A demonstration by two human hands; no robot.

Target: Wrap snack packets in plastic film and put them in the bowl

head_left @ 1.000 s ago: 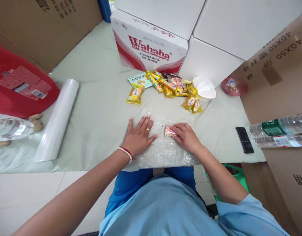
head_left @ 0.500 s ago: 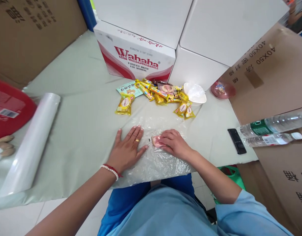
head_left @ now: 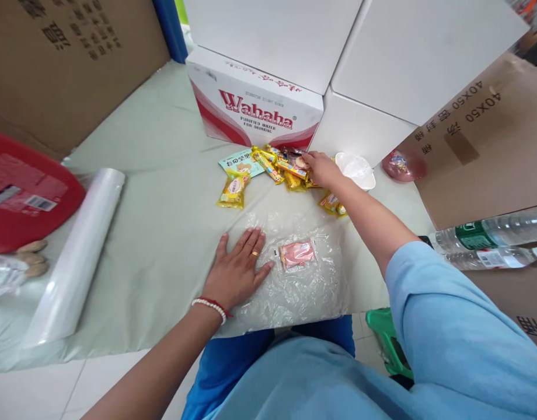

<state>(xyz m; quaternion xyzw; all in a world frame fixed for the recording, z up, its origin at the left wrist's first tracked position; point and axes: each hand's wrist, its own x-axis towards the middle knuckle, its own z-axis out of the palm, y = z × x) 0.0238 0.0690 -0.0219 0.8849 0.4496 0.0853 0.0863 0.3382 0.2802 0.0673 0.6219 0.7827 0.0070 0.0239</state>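
Note:
My left hand (head_left: 237, 265) lies flat with fingers spread on the left part of a clear plastic sheet (head_left: 268, 306). On that sheet, to the right of the hand, rests a small pink snack packet (head_left: 298, 254). My right hand (head_left: 324, 170) reaches to the pile of wrapped snacks, its fingers closed at the edge of a cookie packet (head_left: 300, 163). Yellow snack sticks (head_left: 268, 165) lie around it. A yellow-wrapped cake (head_left: 234, 189) and a light green packet (head_left: 242, 160) are at the pile's left. My right forearm partly covers more yellow packets (head_left: 330, 202).
Behind the snacks stand a Wahaha carton (head_left: 255, 111) and white boxes (head_left: 365, 119). A white bowl (head_left: 356, 169) and a reddish bowl (head_left: 402, 166) are right of the pile. Plastic bottles (head_left: 496, 234) lie far right; a plastic roll (head_left: 78, 251) and red container (head_left: 27, 192) sit left.
My right hand has left the pink packet and moved forward to the snack pile. My left hand stays flat on the sheet. The view has shifted slightly.

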